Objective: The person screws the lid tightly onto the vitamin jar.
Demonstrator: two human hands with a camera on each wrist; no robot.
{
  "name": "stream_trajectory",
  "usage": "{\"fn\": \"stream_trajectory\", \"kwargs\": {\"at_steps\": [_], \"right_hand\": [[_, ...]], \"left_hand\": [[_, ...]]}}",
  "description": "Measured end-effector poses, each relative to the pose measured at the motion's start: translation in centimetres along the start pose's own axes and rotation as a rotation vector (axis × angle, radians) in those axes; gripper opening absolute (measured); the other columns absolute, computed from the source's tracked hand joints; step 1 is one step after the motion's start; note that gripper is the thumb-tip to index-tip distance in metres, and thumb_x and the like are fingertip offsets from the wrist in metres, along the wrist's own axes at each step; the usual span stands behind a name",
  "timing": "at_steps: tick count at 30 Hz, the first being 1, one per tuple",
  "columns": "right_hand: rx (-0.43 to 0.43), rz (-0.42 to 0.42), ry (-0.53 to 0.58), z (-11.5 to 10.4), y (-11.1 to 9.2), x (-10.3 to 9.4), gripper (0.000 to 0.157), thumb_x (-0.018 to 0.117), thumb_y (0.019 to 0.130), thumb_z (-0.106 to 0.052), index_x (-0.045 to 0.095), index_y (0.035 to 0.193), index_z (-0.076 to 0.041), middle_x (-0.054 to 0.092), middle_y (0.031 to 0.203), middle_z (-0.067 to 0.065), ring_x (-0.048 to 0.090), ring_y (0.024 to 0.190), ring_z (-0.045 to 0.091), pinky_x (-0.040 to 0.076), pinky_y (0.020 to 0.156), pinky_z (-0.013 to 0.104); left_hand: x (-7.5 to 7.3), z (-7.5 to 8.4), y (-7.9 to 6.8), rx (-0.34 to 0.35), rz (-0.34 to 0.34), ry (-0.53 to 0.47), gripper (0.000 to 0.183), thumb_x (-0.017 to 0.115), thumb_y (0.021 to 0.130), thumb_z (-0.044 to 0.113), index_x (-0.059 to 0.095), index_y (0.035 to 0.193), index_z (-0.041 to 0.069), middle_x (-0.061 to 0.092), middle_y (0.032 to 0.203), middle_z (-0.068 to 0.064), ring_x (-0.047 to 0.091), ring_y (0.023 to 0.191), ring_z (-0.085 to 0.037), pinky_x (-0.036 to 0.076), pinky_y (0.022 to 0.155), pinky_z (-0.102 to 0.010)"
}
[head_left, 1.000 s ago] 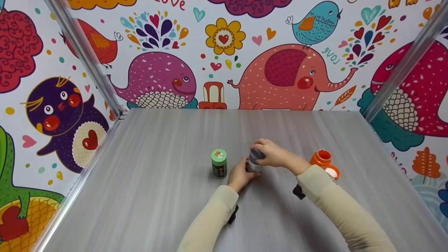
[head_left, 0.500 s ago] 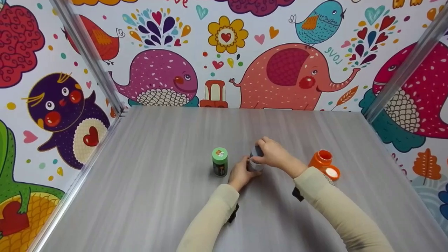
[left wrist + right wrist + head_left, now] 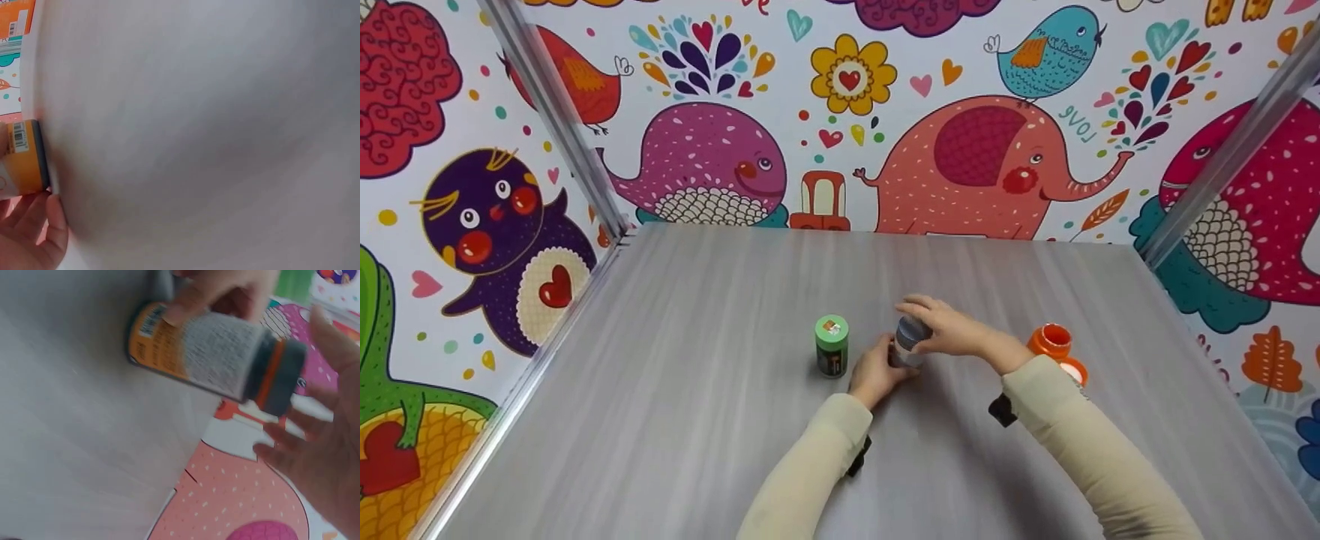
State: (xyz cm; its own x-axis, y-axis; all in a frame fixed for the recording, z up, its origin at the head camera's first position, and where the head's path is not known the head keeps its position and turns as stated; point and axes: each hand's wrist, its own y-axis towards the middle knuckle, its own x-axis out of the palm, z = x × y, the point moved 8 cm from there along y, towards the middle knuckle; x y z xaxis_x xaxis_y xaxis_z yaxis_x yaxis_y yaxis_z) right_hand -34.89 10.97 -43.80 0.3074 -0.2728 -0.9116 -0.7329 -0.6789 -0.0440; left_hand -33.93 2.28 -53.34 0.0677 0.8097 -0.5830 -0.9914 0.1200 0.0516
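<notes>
A pill-bottle-shaped container stands in front of me, with a dark grey cap. In the right wrist view its label is white and orange with a barcode, and an orange ring circles the cap. My left hand grips the bottle low on its body, the thumb lying along the label. Around the cap, my right hand has its fingers spread; in the right wrist view those fingers are extended beside the cap. The left wrist view catches only the bottle's lower part.
Left of my hands stands a green-lidded jar with a dark label. Behind my right wrist is an uncapped orange bottle, with an orange lid lying white inside up, partly behind my sleeve. Cartoon-printed walls border the grey table.
My right hand's fingers have loosened from around the grey cap and spread apart. The left hand stays on the bottle. My head view has shifted slightly.
</notes>
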Motion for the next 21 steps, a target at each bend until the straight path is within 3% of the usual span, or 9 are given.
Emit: {"fn": "stream_trajectory", "kwargs": {"at_steps": [3, 7, 14, 21], "right_hand": [[-0.078, -0.076, -0.017, -0.50, -0.30, -0.12, 0.054, 0.061, 0.081, 0.007, 0.046, 0.132, -0.002, 0.035, 0.139, 0.024, 0.037, 0.126, 0.040, 0.039, 0.095, 0.051], [-0.115, -0.106, -0.080, -0.67, -0.33, -0.14, 0.048, 0.059, 0.082, 0.009, 0.051, 0.128, -0.001, 0.042, 0.134, 0.024, 0.042, 0.122, 0.040, 0.041, 0.094, 0.049], [-0.077, -0.083, -0.118, -0.71, -0.09, -0.14, 0.047, 0.061, 0.082, 0.005, 0.050, 0.127, 0.001, 0.048, 0.124, 0.024, 0.052, 0.110, 0.035, 0.046, 0.087, 0.044], [0.046, -0.019, -0.200, -0.20, 0.26, -0.25, 0.046, 0.068, 0.083, -0.016, 0.053, 0.123, 0.000, 0.053, 0.104, 0.017, 0.058, 0.087, 0.024, 0.050, 0.075, 0.038]], "left_hand": [[0.10, -0.07, 0.04, -0.010, -0.010, -0.006, 0.058, 0.076, 0.074, 0.028, 0.050, 0.123, 0.011, 0.062, 0.108, -0.005, 0.058, 0.095, -0.018, 0.047, 0.081, -0.035], [0.19, -0.23, 0.09, -0.029, -0.016, -0.013, 0.059, 0.076, 0.074, 0.030, 0.050, 0.124, 0.011, 0.061, 0.113, -0.006, 0.058, 0.102, -0.019, 0.046, 0.086, -0.035], [0.20, -0.23, 0.06, -0.034, -0.012, -0.002, 0.060, 0.076, 0.074, 0.031, 0.050, 0.124, 0.011, 0.061, 0.116, -0.007, 0.057, 0.105, -0.019, 0.045, 0.088, -0.036], [0.18, -0.24, 0.09, -0.043, -0.010, -0.007, 0.061, 0.076, 0.073, 0.030, 0.050, 0.125, 0.012, 0.061, 0.117, -0.006, 0.057, 0.107, -0.020, 0.044, 0.090, -0.037]]}}
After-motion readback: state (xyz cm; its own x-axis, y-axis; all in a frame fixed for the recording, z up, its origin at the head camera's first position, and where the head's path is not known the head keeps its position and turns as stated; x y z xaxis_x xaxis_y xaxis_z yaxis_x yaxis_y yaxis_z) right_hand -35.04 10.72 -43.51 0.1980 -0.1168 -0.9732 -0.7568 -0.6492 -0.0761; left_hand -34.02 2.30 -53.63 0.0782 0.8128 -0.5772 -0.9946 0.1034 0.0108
